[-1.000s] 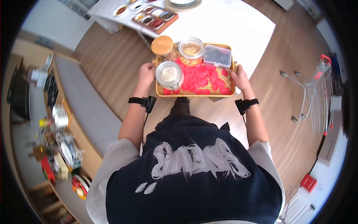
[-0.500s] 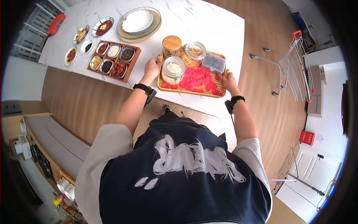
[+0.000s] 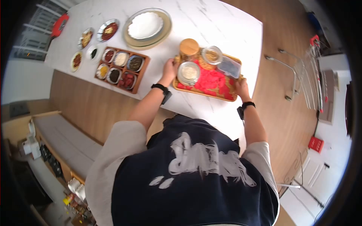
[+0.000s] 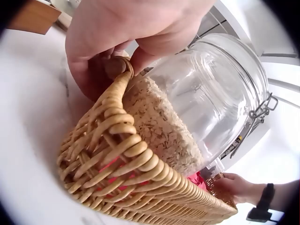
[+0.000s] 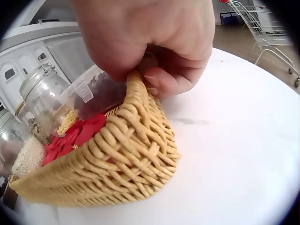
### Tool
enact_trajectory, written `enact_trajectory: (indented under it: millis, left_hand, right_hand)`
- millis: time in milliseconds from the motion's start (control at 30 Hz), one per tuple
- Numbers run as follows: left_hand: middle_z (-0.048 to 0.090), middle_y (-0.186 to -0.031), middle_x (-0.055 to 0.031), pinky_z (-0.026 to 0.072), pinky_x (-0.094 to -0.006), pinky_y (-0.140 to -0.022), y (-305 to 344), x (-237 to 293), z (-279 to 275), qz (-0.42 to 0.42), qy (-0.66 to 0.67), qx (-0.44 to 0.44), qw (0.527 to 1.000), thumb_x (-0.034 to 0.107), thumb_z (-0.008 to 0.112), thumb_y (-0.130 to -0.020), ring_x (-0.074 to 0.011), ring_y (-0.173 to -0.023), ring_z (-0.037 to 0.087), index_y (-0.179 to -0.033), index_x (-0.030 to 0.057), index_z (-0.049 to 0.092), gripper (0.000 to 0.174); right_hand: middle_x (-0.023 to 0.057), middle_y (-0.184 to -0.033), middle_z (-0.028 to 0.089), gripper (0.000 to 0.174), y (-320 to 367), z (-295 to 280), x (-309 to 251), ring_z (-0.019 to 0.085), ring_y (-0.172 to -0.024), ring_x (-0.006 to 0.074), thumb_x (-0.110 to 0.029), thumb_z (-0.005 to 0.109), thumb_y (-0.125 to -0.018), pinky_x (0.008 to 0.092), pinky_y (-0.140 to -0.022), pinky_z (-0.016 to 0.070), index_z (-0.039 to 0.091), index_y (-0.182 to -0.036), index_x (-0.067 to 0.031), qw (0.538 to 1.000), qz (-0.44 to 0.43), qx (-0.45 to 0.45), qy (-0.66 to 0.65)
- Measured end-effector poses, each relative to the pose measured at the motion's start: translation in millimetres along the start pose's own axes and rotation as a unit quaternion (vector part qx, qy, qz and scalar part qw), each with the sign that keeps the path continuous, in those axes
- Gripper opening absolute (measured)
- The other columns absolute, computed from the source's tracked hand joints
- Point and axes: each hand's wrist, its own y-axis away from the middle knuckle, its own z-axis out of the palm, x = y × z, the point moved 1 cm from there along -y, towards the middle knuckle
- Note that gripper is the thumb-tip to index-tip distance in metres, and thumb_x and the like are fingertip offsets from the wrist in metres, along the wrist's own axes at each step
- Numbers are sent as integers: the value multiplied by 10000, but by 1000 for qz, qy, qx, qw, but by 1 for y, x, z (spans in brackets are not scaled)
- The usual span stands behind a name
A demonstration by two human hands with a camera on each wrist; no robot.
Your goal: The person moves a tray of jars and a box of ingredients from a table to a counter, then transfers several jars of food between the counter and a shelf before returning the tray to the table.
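Note:
A shallow wicker tray (image 3: 203,96) with looped handles lies over the near right part of the marble table. My left hand (image 3: 169,71) grips its left handle, fingers curled through the loop. On the opposite end, my right hand (image 3: 242,88) holds the other handle; the right wrist view shows its fingers bent around it. Red petals (image 3: 211,83) cover the tray's bottom. Among them stand a clip-top jar of pale flakes (image 4: 159,129), a jar with a wooden lid (image 3: 189,47), a clip-top jar of yellow grains (image 5: 69,121) and a clear plastic box of dark contents (image 3: 229,67).
Left of the tray, a wooden compartment box (image 3: 141,77) holds small bowls of ingredients. Stacked plates (image 3: 145,26) stand behind it, with several small dishes (image 3: 108,30) farther left. A wire shopping cart (image 3: 301,79) is on the floor to the right, beyond the table edge (image 3: 260,56).
The tray has gone from in front of the table to over its top, both hands holding the handles throughout. More of the table and its dishes has come into view.

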Motion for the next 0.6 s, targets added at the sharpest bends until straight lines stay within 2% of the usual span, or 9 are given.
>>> enact_trajectory:
  millis: [33, 100, 167, 233, 333, 500, 567, 600]
  left_hand:
    - [691, -934, -249, 526, -456, -804, 2, -6, 3, 26, 6, 12, 1000, 171, 696, -897, -401, -899, 675, -1006, -38, 638, 242]
    - [683, -971, -249, 522, -445, -825, -3, -12, 6, 24, 45, -11, 999, 169, 687, -908, -399, -921, 667, -1043, -34, 617, 254]
    - [682, -984, -238, 518, -432, -836, -10, -10, 7, 7, 60, -5, 998, 173, 682, -916, -387, -925, 663, -1073, -32, 604, 270]
    - [683, -995, -222, 516, -418, -843, -25, -12, 8, -13, 25, -12, 1000, 177, 682, -920, -360, -927, 663, -1098, -32, 594, 288]
    - [690, -995, -200, 518, -395, -839, -31, -14, 11, -55, 97, -46, 993, 192, 691, -926, -307, -919, 667, -1092, -24, 605, 286]
    - [697, -983, -188, 523, -386, -838, -29, -12, 7, -27, 82, -34, 996, 202, 680, -950, -296, -908, 673, -1146, -23, 622, 304]
    - [708, -989, -175, 524, -379, -849, -33, -19, 13, -77, 148, -55, 985, 230, 692, -947, -294, -892, 681, -1194, -23, 631, 359]
    - [725, -1035, -163, 523, -377, -874, -36, -27, 11, -71, 85, -48, 993, 275, 712, -936, -294, -900, 692, -1239, -16, 641, 427]
  right_hand:
    - [370, -955, 657, 411, 4, -3, -3, 648, -924, 543, -306, 587, -939, 571, -795, 523, 431, -1046, 59, 999, 25, -7, 32]
    - [365, -945, 665, 424, 4, -7, -12, 653, -915, 539, -327, 583, -945, 578, -787, 525, 428, -1050, 53, 997, 33, -8, 76]
    - [374, -931, 658, 394, -1, 0, -14, 645, -902, 554, -293, 560, -958, 583, -785, 520, 410, -1040, 62, 998, 8, -3, 69]
    - [395, -992, 642, 411, -4, 4, -14, 635, -963, 554, -289, 568, -967, 565, -816, 510, 401, -1059, 75, 998, 32, -14, 48]
    - [387, -993, 646, 397, 0, 4, -15, 643, -957, 544, -268, 567, -973, 557, -816, 512, 400, -1065, 80, 999, 43, -5, 23]
    - [379, -1010, 653, 394, -1, 7, -14, 651, -965, 535, -257, 582, -976, 539, -828, 520, 409, -1080, 81, 999, 40, 0, 10]
    - [372, -974, 665, 413, -1, 5, -13, 657, -947, 536, -283, 586, -976, 544, -810, 525, 404, -1065, 77, 998, 48, 16, 32]
    - [372, -974, 665, 413, -4, 8, -16, 657, -947, 536, -283, 586, -976, 544, -810, 525, 404, -1065, 77, 999, 45, 20, 23]
